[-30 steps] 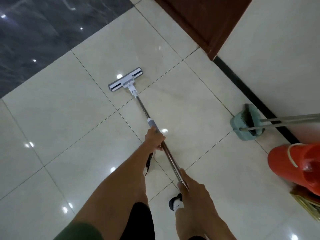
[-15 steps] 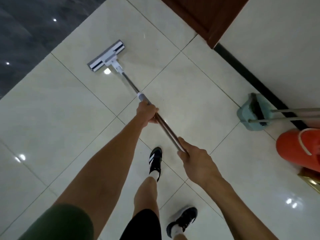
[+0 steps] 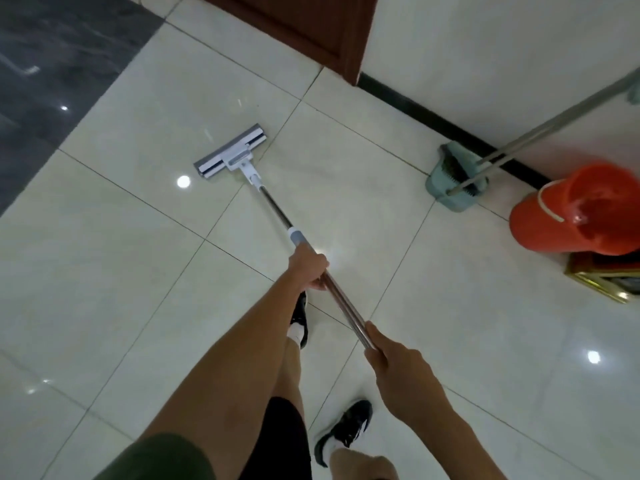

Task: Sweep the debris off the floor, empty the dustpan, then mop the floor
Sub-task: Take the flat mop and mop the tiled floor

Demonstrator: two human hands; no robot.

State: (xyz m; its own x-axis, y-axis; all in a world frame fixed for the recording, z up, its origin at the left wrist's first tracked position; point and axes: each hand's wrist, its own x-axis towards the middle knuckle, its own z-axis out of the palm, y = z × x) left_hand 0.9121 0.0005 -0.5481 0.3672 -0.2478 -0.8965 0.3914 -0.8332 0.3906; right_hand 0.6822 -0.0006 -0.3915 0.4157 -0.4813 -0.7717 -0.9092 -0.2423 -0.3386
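1. You stand on a glossy floor of large cream ceramic tiles [image 3: 104,271] with thin dark grout lines; bright ceiling-light reflections dot it.
2. At the upper left the cream tiles give way to a dark grey marble-patterned floor section [image 3: 52,81].
3. A reddish-brown wooden door [image 3: 311,29] fills the top centre, and to its right a white wall [image 3: 485,46] runs off with a black skirting strip [image 3: 433,112] along its foot.
4. Your flat mop with a white and grey rectangular head [image 3: 230,156] lies flat on a cream tile ahead of you, its chrome metal handle [image 3: 277,211] slanting back toward you.
5. Your left hand [image 3: 308,270] has its grip curled round the handle just behind a grey collar.
6. Your right hand [image 3: 398,368] grips the handle's near end, fingers wrapped round it.
7. A pale teal plastic dustpan [image 3: 446,192] with a dark-bristled broom [image 3: 457,168] inside stands against the skirting, well apart from the mop head; their metal poles lean against the wall.
8. Just right of it an orange plastic bucket [image 3: 561,216] stands, with a gold-framed object [image 3: 602,275] partly hidden beneath it.
9. Your black and white trainers [image 3: 346,431] rest on the tiles below the handle.
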